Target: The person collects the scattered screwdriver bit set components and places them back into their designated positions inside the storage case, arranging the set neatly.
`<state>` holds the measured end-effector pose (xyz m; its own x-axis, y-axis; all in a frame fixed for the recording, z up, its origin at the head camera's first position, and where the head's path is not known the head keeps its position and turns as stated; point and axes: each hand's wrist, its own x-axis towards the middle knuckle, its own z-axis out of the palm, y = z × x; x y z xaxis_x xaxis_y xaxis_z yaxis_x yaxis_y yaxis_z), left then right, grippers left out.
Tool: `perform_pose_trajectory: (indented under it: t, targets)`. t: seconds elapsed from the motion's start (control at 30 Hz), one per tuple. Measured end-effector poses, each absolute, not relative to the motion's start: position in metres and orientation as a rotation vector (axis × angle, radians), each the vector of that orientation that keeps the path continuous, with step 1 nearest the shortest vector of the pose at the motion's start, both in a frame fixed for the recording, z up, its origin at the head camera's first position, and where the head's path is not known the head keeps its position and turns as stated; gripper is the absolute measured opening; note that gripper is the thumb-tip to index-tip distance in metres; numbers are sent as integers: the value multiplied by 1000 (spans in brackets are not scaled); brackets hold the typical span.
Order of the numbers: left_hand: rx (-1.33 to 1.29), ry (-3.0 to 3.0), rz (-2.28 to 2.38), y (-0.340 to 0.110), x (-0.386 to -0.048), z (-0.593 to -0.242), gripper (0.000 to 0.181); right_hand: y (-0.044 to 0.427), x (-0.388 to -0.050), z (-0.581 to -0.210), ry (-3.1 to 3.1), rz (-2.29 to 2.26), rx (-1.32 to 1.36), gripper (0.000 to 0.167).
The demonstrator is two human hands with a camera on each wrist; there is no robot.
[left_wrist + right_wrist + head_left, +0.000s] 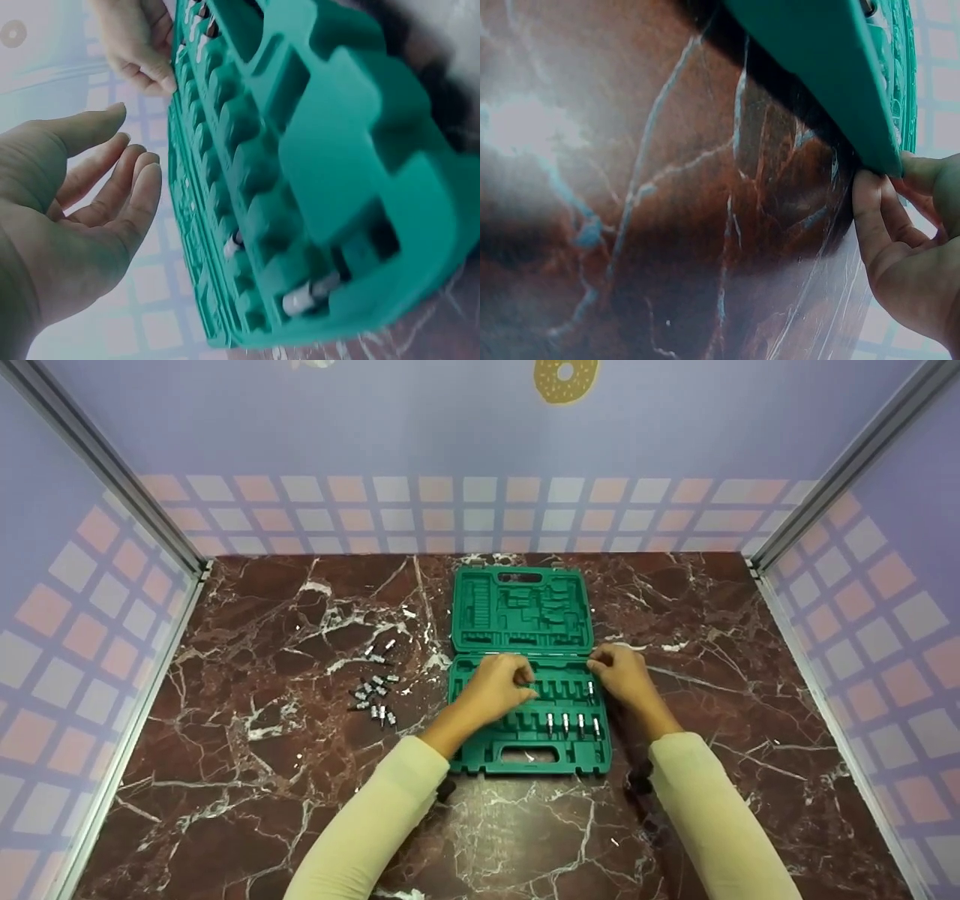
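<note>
A green plastic tool case (471, 756) lies open on the marbled surface, its moulded lid (517, 646) folded back. Several silver bit sockets (566, 724) stand in a row in the lower tray's right half, with one more socket (591, 692) above them. Over the tray hovers my left hand (491, 684), fingers loosely bent and nothing between them; the left wrist view shows this hand (82, 202) apart from the case (330, 150). My right hand (624, 673) pinches the case's right edge near the hinge, thumb and fingers at the corner in the right wrist view (907, 247).
Left of the case lies a loose group of several bit sockets (376, 687), some with dark tips. Patterned panels (480, 510) wall in the surface at the back and both sides.
</note>
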<state>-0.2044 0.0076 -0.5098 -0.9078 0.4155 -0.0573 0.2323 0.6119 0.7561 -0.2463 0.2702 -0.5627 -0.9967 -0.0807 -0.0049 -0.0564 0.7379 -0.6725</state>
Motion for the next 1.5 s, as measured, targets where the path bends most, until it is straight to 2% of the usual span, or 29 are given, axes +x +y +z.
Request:
perform_pose_trajectory:
  t: [0.53,1.0,1.5]
  targets:
    - [463,2742,1364,-49,-201,-504,19,272,-242,-565,2897,-1104,-113,12]
    - [361,2985,1296,-100,-201,-516,26,271,-243,-565,2898,-1106,-123,12]
    - [100,3112,1198,-162,-218,-530,35,270,-248,-565,2912,-1107,-143,10]
